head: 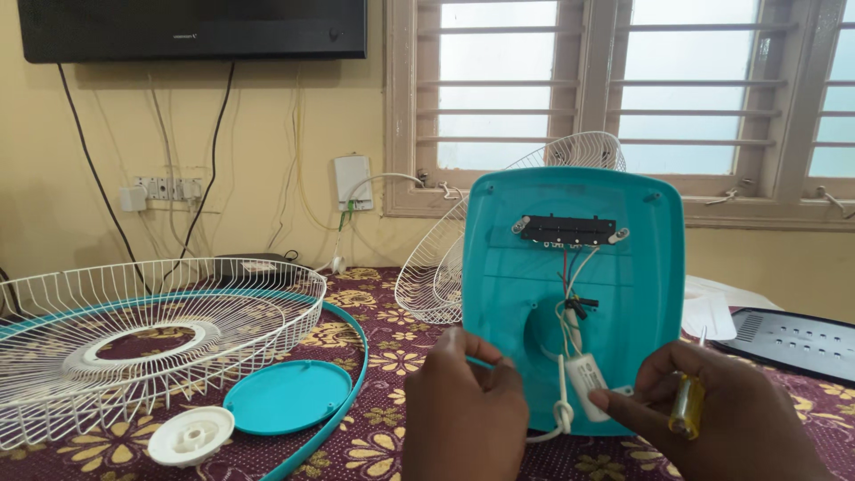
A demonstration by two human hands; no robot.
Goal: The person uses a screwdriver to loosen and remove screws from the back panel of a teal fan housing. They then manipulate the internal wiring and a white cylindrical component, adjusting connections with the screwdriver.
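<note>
I hold a teal plastic fan base cover (623,240) upright in front of me, its inner side facing me. A black switch strip (568,230) sits near its top, with red, black and white wires (570,285) running down to a small white capacitor (588,385). My left hand (465,411) grips the cover's lower left edge. My right hand (712,419) pinches the capacitor area with its fingertips while holding a yellow-handled screwdriver (687,405) in the palm.
A white wire fan guard (134,338) with a teal rim ring (352,392) lies at left, a teal round cap (288,396) and a white knob (191,436) beside it. A second guard (436,267) leans behind the cover. A dark panel (793,343) lies at right on the floral tablecloth (383,436).
</note>
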